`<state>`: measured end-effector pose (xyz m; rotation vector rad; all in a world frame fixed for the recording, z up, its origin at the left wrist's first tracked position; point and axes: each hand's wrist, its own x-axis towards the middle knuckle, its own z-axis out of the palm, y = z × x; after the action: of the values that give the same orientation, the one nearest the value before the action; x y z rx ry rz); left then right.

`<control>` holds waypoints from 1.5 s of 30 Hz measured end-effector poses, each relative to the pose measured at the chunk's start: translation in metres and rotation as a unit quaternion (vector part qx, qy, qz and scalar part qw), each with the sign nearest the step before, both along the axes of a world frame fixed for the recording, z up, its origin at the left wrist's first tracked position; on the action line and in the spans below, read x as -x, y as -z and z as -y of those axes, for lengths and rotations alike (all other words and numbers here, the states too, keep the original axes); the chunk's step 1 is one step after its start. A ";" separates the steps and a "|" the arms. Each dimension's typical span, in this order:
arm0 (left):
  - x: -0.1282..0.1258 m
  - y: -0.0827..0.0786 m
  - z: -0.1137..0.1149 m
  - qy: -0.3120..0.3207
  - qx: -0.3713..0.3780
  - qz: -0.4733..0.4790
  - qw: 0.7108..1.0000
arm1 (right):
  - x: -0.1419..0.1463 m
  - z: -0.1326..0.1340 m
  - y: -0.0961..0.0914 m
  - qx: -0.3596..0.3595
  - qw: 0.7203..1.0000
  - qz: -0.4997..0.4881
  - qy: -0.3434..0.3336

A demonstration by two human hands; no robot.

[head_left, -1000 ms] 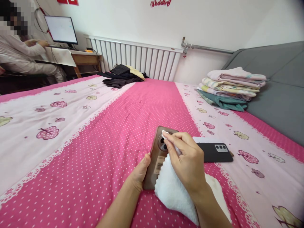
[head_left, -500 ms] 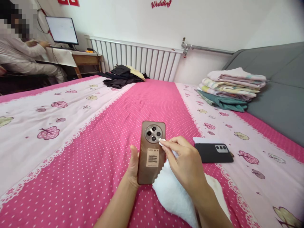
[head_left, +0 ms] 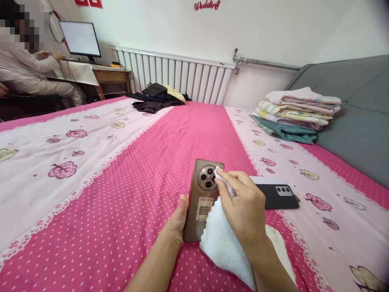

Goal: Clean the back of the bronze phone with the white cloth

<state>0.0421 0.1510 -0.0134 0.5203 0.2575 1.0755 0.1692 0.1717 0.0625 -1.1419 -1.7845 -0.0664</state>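
Centrally, one brown phone, camera ring and printed label facing the viewer, was held over the bedspread, its lower left edge gripped by the left hand, the fingers behind being hidden. A white cloth was pinched between thumb and forefinger of the right hand, its tip held at the ring's right rim. Beyond that hand a black phone was laid; farther off, folded fabrics were stacked near the grey headboard.
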 end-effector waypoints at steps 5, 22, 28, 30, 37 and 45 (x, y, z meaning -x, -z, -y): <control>-0.007 -0.009 -0.001 -0.025 0.014 0.017 0.999 | 0.005 0.005 0.002 0.037 0.999 0.019 -0.022; -0.010 -0.008 0.001 -0.053 0.013 -0.019 0.998 | 0.011 0.008 0.000 -0.011 0.998 -0.023 -0.065; -0.010 -0.007 0.002 -0.043 -0.010 -0.048 0.998 | 0.001 0.003 -0.002 -0.022 0.999 -0.035 -0.014; -0.008 -0.003 0.001 -0.033 -0.006 -0.047 0.998 | -0.002 0.001 -0.002 -0.015 1.000 -0.027 0.006; 0.003 0.003 -0.002 0.007 0.007 0.010 1.000 | -0.004 0.000 0.001 0.045 0.999 0.012 0.017; 0.000 -0.002 -0.004 -0.040 0.032 0.043 0.998 | 0.008 0.011 0.003 0.110 0.989 0.043 -0.090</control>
<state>0.0423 0.1549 -0.0113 0.4088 0.2388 1.1613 0.1613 0.1609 0.0596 -1.1387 -2.0019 0.1960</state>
